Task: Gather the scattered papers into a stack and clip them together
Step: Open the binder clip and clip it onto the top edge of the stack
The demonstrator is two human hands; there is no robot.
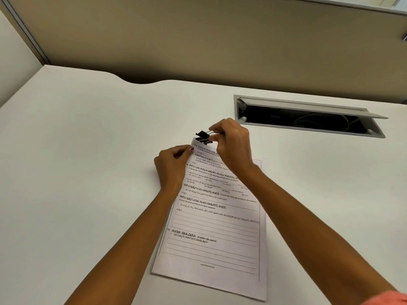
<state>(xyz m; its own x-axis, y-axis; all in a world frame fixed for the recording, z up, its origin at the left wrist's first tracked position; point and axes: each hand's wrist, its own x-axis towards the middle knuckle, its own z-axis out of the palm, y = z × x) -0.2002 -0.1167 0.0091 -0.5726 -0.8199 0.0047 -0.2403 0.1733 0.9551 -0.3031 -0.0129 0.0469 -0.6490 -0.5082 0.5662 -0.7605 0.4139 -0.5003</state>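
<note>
Where the far left corner of the paper stack meets both hands: the scene centres here.
Papers: a stack of printed sheets (pixel 211 227) lies flat on the surface, gathered, its lower edges slightly uneven; its far corner is lifted a little between the two hands.
Binder clip: a black clip (pixel 203 137) with silver wire handles sits at that far corner, touching the paper's edge; whether its mouth already grips the sheets cannot be told.
Right hand: the right hand (pixel 233 146) reaches over the stack's far end, its fingers (pixel 217 130) pressed together on the wire handles, pinching the clip.
Left hand: the left hand (pixel 171 166) is just beside the clip, on the stack's left edge, its fingers (pixel 187 149) pinching the paper corner below the clip.
Surface: a pale white surface (pixel 88 172) carries the stack.
Beyond the fingers: an open cable hatch (pixel 308 116) with a raised grey lid is set into the surface, well apart from the clip.
Farther back: a beige partition wall (pixel 198 40).
</note>
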